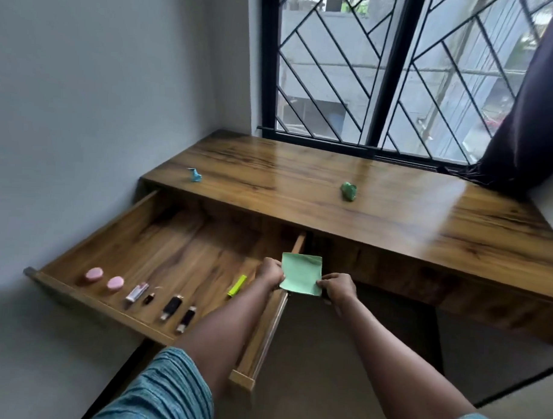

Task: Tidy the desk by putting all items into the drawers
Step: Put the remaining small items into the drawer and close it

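Observation:
A pale green square sheet of paper (301, 273) is held between my left hand (270, 271) and my right hand (338, 286), over the right side wall of the open drawer (274, 322). On the wooden desk top (394, 213) lie a small blue folded paper figure (195, 175) at the left and a green crumpled paper figure (348, 191) in the middle. Inside the drawer, along its front, lie two pink erasers (94, 275), a white lighter (137, 292), several dark small items (171, 307) and a yellow-green highlighter (237, 285).
The drawer is pulled far out toward me on the desk's left side, beside a white wall (84, 108). A barred window (383, 72) runs behind the desk, with a dark curtain (529, 108) at the right. A closed drawer front (454, 284) sits right of the open one.

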`<state>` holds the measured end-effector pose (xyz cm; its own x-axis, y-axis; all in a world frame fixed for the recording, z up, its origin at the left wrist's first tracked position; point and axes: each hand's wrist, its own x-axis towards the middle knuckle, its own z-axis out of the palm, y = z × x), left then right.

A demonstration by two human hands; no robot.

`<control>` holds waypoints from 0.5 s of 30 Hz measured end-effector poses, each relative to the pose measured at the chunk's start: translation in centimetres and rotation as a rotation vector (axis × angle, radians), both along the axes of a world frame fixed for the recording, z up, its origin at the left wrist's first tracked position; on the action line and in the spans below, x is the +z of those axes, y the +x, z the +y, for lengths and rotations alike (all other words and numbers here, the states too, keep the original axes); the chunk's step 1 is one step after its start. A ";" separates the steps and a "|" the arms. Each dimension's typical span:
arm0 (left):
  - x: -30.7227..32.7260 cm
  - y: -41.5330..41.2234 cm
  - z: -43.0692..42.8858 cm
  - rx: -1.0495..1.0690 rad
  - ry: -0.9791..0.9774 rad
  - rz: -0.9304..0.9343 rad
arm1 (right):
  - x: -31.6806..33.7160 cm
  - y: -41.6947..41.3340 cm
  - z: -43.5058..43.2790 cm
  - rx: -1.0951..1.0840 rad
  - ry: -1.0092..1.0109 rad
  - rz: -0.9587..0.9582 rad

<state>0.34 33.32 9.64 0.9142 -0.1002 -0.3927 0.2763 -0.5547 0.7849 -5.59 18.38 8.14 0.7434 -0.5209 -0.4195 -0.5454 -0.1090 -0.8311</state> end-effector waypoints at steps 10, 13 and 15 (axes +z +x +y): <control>-1.4 5.4 15.7 0.149 0.018 0.035 | -0.6 7.1 15.6 0.051 0.059 0.120; -3.0 7.2 19.5 0.232 0.030 0.034 | -0.9 9.2 20.0 0.081 0.025 0.163; -3.7 8.1 21.0 0.264 0.029 0.027 | -1.4 10.2 22.0 0.010 -0.027 0.161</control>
